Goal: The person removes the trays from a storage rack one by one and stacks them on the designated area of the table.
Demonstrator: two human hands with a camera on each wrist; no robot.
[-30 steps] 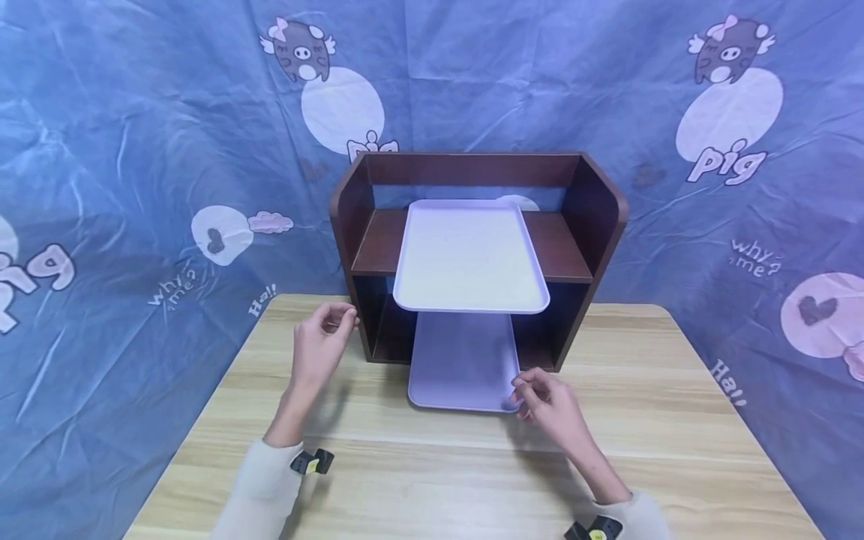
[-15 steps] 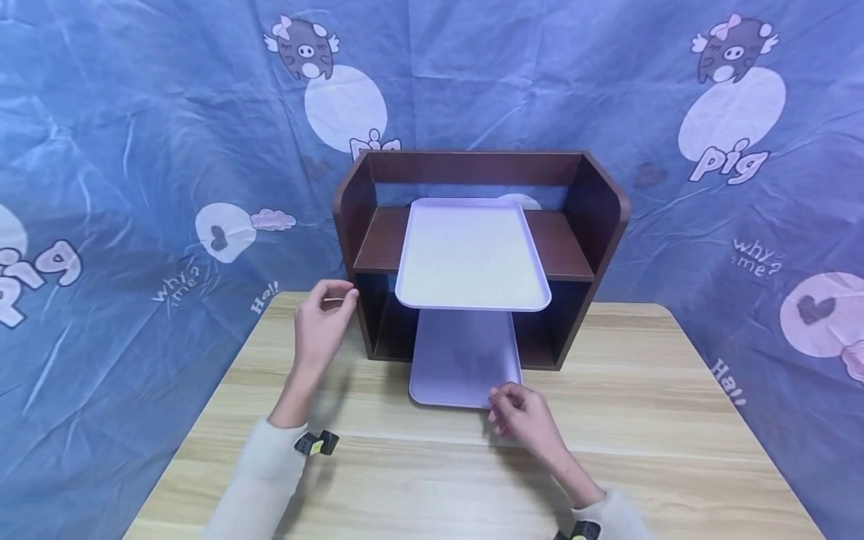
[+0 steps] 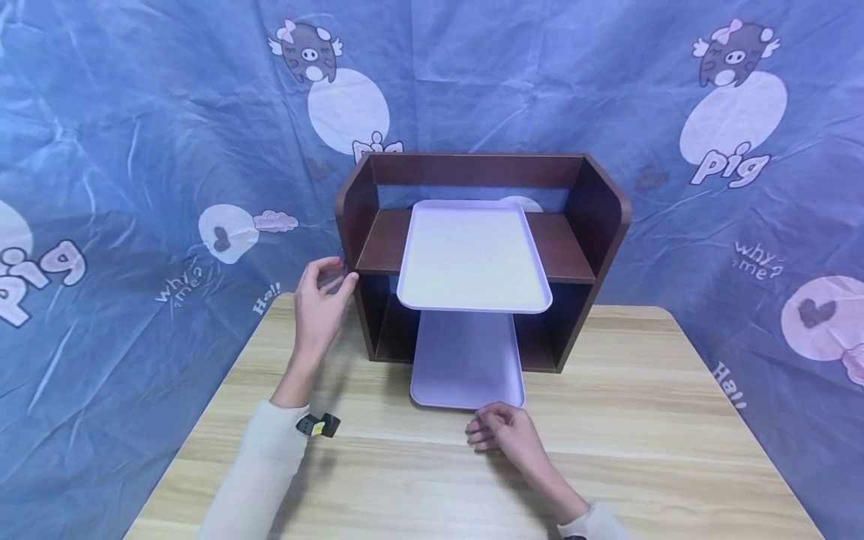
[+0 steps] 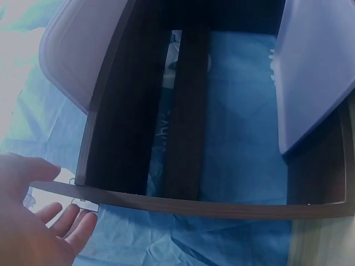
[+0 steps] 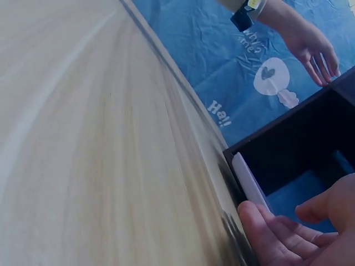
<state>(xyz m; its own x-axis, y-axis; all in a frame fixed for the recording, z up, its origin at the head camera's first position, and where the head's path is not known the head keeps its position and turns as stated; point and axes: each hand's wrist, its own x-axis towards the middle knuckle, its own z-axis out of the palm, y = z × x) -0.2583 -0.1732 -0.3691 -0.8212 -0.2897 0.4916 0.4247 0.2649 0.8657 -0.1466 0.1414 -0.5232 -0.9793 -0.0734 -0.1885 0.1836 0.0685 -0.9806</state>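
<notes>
A dark brown two-tier shelf [image 3: 553,244] stands on the table. One pale lilac tray [image 3: 472,259] lies on its upper tier, sticking out in front. A second lilac tray [image 3: 466,367] juts from the lower tier onto the table. My left hand [image 3: 320,304] is at the shelf's left side panel, thumb and fingers apart; in the left wrist view, the panel's edge runs between the thumb and fingers of that hand [image 4: 39,216]. My right hand [image 3: 509,435] is at the lower tray's front edge, loosely bent; its thumb stands apart from the fingers [image 5: 258,230] in the right wrist view.
The light wood table [image 3: 378,480] stretches in front of the shelf and to both sides. Behind and beside it hangs a blue printed cloth [image 3: 169,135]. Black bands with small devices [image 3: 317,425] sit on the wrists.
My left hand has moved up along the shelf's left side. The right hand has slid left and nearer along the lower tray, from its right front corner to its front edge. Both trays look unmoved.
</notes>
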